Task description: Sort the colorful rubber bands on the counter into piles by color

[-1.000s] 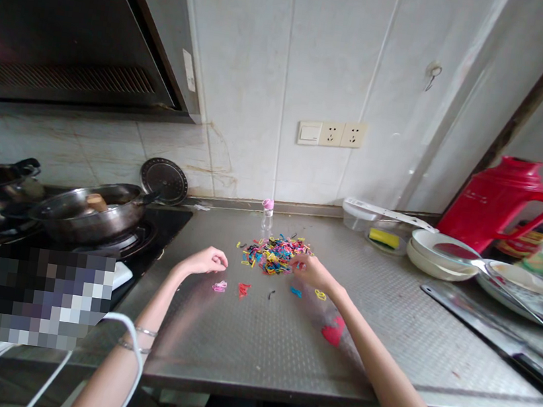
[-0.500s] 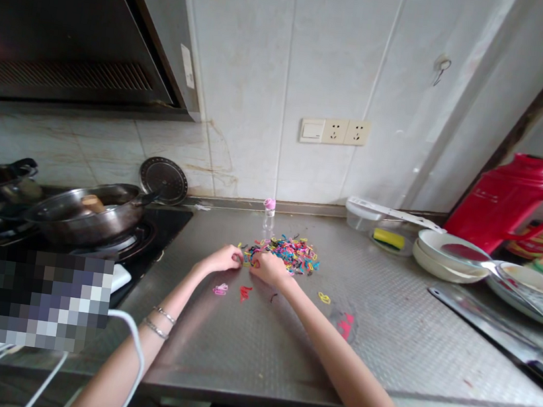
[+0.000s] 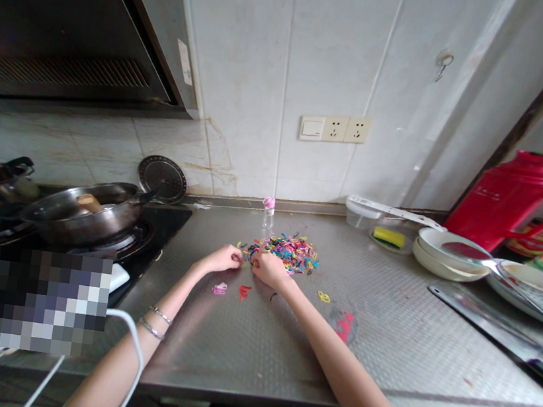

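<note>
right hand [image 3: 269, 271] nearer, colourful pile [image 3: 297, 255] to its far right, left hand [image 3: 220, 260] alongside, can't tell whether either's pinching anything!

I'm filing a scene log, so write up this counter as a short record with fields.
Pile: small multicoloured bands on the metal counter
Left hand: at the pile's left end; grasp unclear
Right hand: at the pile's near left part; grasp unclear
Nearer the person: pink bands, red bands, yellow bands
Behind pile: small pink-capped bottle
Right side: yellow sponge, red thermos flask
Left side: steel pan
</note>
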{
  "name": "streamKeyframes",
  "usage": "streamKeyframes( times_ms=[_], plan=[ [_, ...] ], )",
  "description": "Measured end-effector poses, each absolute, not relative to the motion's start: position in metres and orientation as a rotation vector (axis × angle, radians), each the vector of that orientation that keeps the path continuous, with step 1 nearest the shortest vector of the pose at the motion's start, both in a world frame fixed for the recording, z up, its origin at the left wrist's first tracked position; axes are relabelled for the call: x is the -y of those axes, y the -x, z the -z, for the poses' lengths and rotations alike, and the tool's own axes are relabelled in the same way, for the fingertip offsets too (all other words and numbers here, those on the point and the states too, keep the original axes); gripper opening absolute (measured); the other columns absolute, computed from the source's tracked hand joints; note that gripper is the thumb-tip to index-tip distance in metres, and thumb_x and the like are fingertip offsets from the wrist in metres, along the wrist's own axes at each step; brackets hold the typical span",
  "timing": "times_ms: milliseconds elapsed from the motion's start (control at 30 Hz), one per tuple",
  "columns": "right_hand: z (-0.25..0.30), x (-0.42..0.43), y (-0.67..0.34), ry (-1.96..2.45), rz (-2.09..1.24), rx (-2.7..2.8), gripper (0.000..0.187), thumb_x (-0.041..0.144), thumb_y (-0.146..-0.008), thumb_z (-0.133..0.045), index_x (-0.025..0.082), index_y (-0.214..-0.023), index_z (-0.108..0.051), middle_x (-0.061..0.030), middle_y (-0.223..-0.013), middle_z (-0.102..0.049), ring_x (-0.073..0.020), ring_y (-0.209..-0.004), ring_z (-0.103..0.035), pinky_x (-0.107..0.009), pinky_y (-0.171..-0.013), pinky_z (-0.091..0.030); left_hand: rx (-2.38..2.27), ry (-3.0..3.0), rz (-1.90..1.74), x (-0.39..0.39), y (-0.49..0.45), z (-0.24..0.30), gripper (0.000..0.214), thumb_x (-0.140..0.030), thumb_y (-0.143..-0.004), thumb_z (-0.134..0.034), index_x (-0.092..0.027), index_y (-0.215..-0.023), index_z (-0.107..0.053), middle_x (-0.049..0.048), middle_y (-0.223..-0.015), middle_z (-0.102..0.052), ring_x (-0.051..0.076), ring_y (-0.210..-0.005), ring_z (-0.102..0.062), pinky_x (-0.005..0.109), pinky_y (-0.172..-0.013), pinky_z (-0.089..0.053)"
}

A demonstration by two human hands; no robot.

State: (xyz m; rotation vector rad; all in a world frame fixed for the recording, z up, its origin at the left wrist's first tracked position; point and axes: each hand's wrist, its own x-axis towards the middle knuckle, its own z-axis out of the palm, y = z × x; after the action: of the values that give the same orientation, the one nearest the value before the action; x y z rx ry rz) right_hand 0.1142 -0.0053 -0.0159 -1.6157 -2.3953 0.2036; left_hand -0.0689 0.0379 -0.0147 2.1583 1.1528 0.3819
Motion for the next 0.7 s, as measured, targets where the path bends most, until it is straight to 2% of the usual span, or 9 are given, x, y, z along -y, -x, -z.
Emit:
streamKeyframes(
  times_ms=[200, 300, 533, 700],
  plan=[
    [0.017, 0.005, -0.113, 1.629, -0.183, 2.374, 0.03, 0.022, -0.076, -0.043, 0.02, -0.104, -0.055, -0.0088, -0.102, -0.061, -0.019, -0.091, -0.057, -0.025, -0.07, -0.04, -1.135, -2.0, 0.005, -0.02, 0.1, -0.01, 0.024, -0.033, -0.059, -0.06, -0.012, -0.07, -0.065, -0.0006, -0.051, -0.054, 0.009, -0.045, -0.041, 0.02, -0.044, -0.027],
    [0.017, 0.004, -0.112, 1.649, -0.174, 2.37, 0.033, 0.02, -0.077, -0.042, 0.02, -0.109, -0.05, -0.0098, -0.102, -0.061, -0.0192, -0.091, -0.057, -0.025, -0.069, -0.04, -1.145, -1.935, 0.086, -0.013, 0.11, -0.016, 0.028, -0.036, -0.057, -0.062, -0.013, -0.073, -0.066, -0.001, -0.05, -0.053, 0.008, -0.043, -0.038, 0.019, -0.04, -0.023],
    [0.017, 0.003, -0.111, 1.704, -0.186, 2.358, 0.031, 0.015, -0.077, -0.039, 0.019, -0.106, -0.05, -0.0096, -0.097, -0.062, -0.0197, -0.09, -0.057, -0.026, -0.067, -0.04, -1.237, -1.855, -0.258, -0.012, 0.118, -0.011, 0.037, -0.043, -0.063, -0.059, -0.011, -0.08, -0.063, -0.0013, -0.053, -0.05, 0.006, -0.042, -0.035, 0.018, -0.039, -0.021],
    [0.017, 0.002, -0.111, 1.728, -0.208, 2.359, 0.032, 0.013, -0.076, -0.04, 0.019, -0.104, -0.054, -0.0099, -0.1, -0.061, -0.0187, -0.09, -0.057, -0.025, -0.068, -0.04, -1.262, -1.838, -0.351, -0.012, 0.12, -0.008, 0.037, -0.044, -0.062, -0.06, -0.01, -0.079, -0.063, -0.0014, -0.054, -0.051, 0.006, -0.044, -0.037, 0.018, -0.042, -0.023]
  ],
)
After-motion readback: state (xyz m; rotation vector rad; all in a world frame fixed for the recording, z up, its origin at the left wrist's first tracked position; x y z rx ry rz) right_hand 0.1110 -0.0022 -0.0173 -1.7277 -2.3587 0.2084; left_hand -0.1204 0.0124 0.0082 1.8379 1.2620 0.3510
